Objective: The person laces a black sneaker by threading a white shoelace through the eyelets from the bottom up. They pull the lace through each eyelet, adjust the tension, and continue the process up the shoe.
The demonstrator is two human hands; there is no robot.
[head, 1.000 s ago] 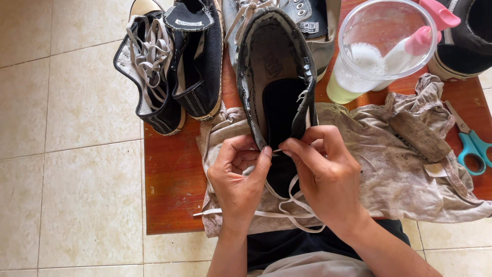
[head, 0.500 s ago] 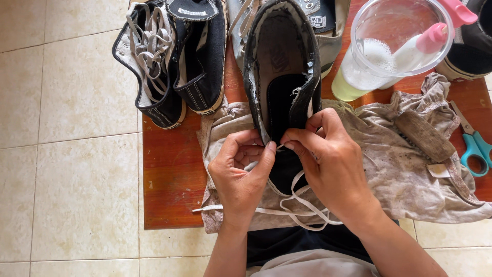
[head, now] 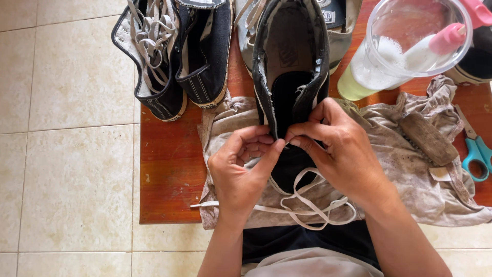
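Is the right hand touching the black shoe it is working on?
Touching. The head view shows the right hand's fingertips pinching the black shoe's side at the eyelet edge.

Looks like a home, a floor-level spot set up for shoe cleaning. Cream floor tiles (head: 66, 174) surround a low red wooden table (head: 169, 169) covered with a stained rag (head: 410, 179), worn black sneakers (head: 174, 56), and a plastic tub (head: 410, 36) holding a foamy toothbrush (head: 435, 43). A scrub brush (head: 428, 138) and teal scissors (head: 476, 154) lie on the same table, ordinary household gear, nothing industrial.
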